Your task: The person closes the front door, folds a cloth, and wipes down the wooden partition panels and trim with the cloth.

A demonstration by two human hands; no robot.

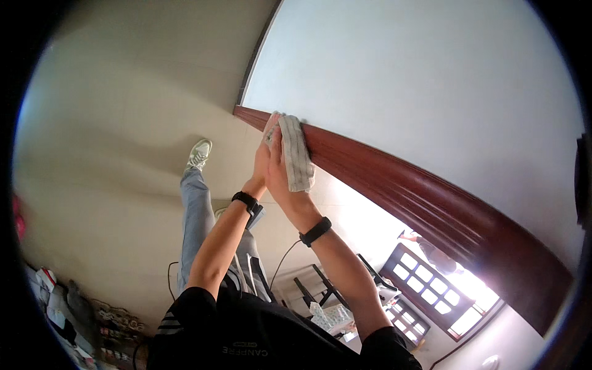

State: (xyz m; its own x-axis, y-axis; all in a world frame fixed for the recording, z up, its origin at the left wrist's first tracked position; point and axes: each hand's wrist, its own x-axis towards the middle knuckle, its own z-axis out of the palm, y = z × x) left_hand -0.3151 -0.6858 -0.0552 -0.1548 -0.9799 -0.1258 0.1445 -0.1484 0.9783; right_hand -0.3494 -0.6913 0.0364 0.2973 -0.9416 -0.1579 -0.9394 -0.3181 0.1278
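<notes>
A striped grey cloth [297, 152] lies folded against the reddish-brown wooden door frame trim [370, 171], near its lower end. My right hand [283, 173] presses on the cloth, which drapes over the back of the hand. Close beside it, my left hand [263, 155] reaches up to the same stretch of trim, its fingertips at the cloth's edge. The hands touch or nearly touch, and their fingers are partly hidden by the cloth. Each wrist wears a black band.
A pale wall [407, 78] adjoins the trim, above the tiled floor [120, 138]. A black-legged stool [323, 286] and a patterned tissue pack [330, 317] are at the lower right. Beyond the doorway, a person [434, 256] is near paned doors [428, 282]. Clothes and a patterned cloth lie lower left.
</notes>
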